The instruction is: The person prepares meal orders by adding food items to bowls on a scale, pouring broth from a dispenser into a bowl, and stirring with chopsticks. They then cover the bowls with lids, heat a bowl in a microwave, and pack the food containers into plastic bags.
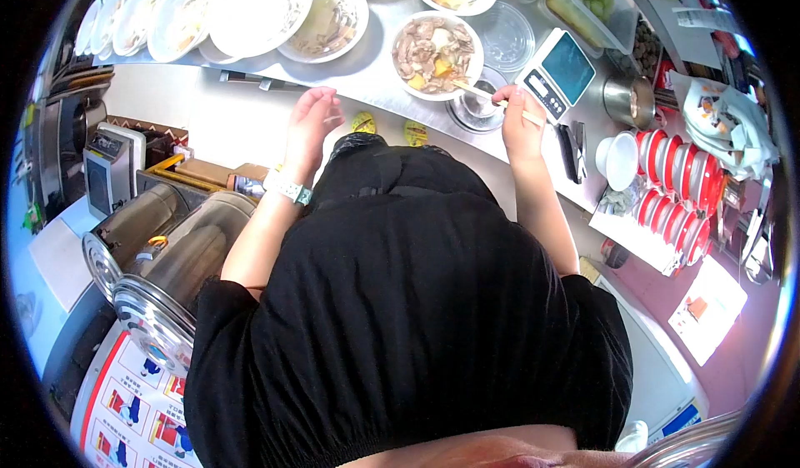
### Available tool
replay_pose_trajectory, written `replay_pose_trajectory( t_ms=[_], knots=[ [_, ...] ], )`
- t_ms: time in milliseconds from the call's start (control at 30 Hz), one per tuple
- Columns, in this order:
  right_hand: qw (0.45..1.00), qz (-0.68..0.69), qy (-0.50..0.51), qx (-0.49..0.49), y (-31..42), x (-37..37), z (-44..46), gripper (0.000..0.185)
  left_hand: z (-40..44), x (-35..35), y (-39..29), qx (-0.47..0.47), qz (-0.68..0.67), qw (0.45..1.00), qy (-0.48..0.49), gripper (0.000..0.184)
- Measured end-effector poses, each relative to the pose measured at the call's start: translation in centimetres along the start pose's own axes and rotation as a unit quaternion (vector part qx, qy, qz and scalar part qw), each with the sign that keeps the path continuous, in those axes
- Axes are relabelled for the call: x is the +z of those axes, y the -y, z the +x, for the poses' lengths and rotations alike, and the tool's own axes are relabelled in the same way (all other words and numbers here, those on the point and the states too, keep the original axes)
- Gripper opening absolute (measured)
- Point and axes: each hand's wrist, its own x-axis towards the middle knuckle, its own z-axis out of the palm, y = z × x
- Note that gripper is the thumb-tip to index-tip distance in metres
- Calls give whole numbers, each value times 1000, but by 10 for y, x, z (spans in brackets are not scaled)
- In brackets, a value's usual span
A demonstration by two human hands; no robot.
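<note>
My right hand is closed around a pair of light wooden chopsticks. Their tips reach the right edge of a white bowl filled with meat pieces and yellow chunks. Beneath that bowl's lower right side is a round metal piece. A digital scale lies just to the right, beside my right hand. My left hand hangs in the air before the counter edge, holding nothing, its fingers loosely curled and apart. A bowl of soup with meat stands beyond it.
White bowls line the steel counter at the left. A clear round lid and plastic tubs lie behind the scale. Black-handled tools, a metal pot and red-rimmed stacks are at the right. Steel cylinders stand left.
</note>
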Motion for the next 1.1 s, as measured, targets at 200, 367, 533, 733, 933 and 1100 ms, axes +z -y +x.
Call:
replay_pose_trajectory(
  t_ms=[200, 367, 533, 733, 933, 1100],
  knots=[
    [1000, -11, -13, -20, 6, -6, 1, 34, 0, -1, 3, 0, 4, 1000, 2, 14],
    [998, -64, 4, -1, 5, 1, 7, 32, 0, -3, 4, 2, 3, 1000, 5, 14],
    [999, -46, -7, -28, 3, -2, 8, 32, -1, -4, 3, 0, 1, 1000, -5, 14],
    [999, -44, -17, -24, 1, -14, 3, 35, 0, -6, 4, -9, 5, 1000, -5, 13],
    [993, 10, -87, -80, 2, 3, 25, 31, 6, -2, 2, -17, 6, 1000, 7, 12],
    [995, -70, -37, -66, -20, 27, 41, 23, 7, 3, -4, -18, 19, 999, 20, 12]
  ],
)
